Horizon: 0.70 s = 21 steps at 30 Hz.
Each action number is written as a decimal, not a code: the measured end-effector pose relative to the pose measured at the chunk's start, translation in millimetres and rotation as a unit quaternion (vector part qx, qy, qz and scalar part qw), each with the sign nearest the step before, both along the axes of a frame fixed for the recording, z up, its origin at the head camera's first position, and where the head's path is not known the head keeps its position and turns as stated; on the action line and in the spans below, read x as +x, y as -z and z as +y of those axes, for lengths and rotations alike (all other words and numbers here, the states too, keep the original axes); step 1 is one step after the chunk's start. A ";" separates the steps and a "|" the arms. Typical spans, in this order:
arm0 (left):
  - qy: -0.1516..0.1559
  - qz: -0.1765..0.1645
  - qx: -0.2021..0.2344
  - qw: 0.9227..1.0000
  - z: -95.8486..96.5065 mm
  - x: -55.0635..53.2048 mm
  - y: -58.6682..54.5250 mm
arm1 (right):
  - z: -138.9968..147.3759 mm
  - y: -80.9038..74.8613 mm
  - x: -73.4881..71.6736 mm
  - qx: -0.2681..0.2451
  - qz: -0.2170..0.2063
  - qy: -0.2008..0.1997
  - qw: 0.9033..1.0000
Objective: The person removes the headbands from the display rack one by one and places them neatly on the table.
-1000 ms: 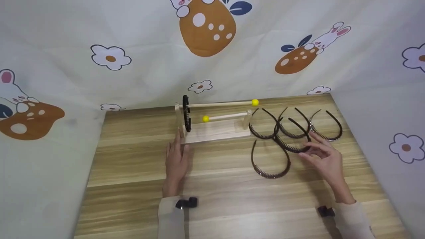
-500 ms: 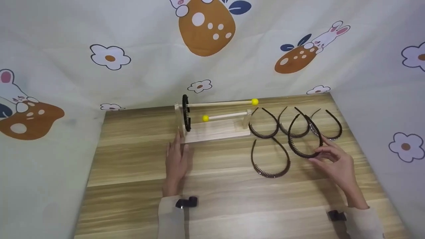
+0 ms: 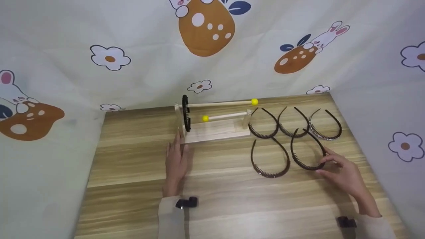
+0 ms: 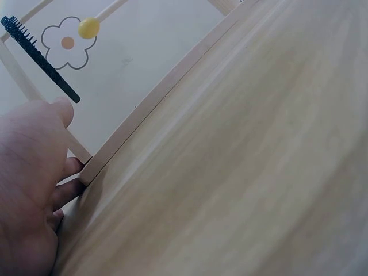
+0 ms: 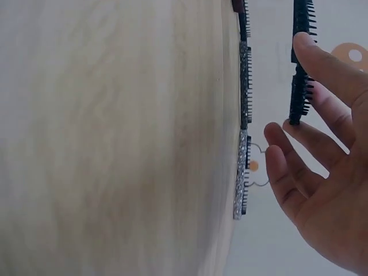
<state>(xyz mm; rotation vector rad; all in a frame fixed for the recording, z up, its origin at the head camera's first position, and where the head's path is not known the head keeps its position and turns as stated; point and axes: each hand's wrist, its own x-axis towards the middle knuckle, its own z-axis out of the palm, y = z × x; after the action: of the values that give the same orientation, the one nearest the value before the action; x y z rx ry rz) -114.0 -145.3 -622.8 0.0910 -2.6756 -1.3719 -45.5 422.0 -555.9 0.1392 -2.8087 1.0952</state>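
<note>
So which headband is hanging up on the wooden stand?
The black headband at the stand's left end, on the top rod. The other five lie on the table.

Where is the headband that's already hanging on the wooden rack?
In the head view, the black headband hangs at the left end of the wooden rack, on its upper rod, just beyond the left hand's fingertips.

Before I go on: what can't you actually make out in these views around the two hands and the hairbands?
- Left hand: head view shows only its back; whether its fingertips touch the wooden stand is hidden.
- Held hairband: the right wrist view cuts it off at the top edge; the right hand covers part of the grip.
- Hairband on the stand: seen edge-on, too small for detail.
</note>
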 end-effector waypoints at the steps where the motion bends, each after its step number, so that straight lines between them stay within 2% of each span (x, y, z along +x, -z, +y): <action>1: 0.000 -0.001 0.000 1.000 0.0 0.2 0.2 | 1.8 0.4 1.5 0.004 -0.006 -0.001 1.000; 11: 0.007 0.018 -0.003 1.000 -1.3 -1.5 0.2 | 12.6 9.5 9.4 -0.006 -0.044 -0.037 0.998; 21: 0.005 0.016 -0.004 1.000 -0.8 -1.6 0.7 | 11.6 13.5 4.6 -0.001 -0.031 -0.057 0.998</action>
<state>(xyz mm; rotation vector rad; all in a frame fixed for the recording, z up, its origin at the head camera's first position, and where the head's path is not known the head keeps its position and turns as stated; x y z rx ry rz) -115.6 -146.1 -623.5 0.0532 -2.6595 -1.3529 -40.9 433.6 -569.3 0.2744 -2.8872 1.1440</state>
